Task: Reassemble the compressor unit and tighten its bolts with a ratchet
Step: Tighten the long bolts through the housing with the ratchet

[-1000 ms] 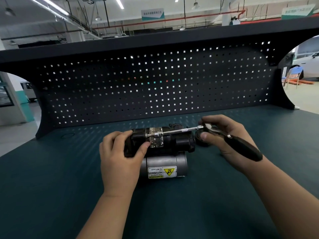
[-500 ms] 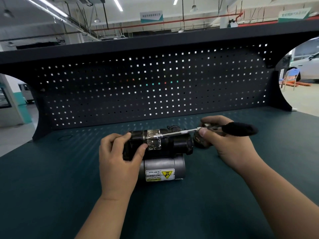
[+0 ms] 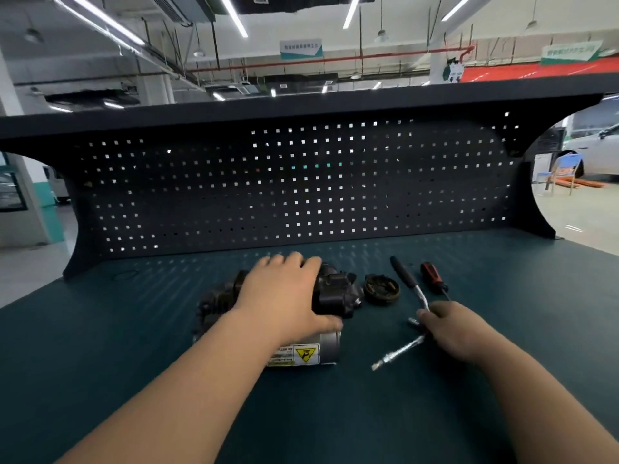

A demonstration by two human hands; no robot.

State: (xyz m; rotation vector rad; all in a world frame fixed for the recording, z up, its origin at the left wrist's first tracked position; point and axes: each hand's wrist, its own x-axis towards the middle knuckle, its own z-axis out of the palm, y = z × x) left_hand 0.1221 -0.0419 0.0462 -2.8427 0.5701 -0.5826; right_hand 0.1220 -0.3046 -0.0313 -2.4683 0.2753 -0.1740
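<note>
The compressor [image 3: 335, 296], a black body over a silver cylinder with a yellow warning label, lies on the green bench. My left hand [image 3: 288, 293] reaches over its top, fingers curled down the far side and thumb at the front. To the right, my right hand [image 3: 449, 329] grips the ratchet [image 3: 407, 279] at its head. The black handle points away from me. Its silver extension bar [image 3: 398, 354] slants down-left to the bench, clear of the compressor. A round dark cap part [image 3: 382, 289] lies between compressor and ratchet.
A red-and-black screwdriver [image 3: 432, 277] lies just right of the ratchet handle. A thin black ring [image 3: 124, 274] sits on the bench at the far left. A dark pegboard wall [image 3: 301, 189] closes off the back of the bench.
My right hand drew the ratchet and extension off the compressor and brought them down to the right. My left hand shifted from the unit's left end to over its top.
</note>
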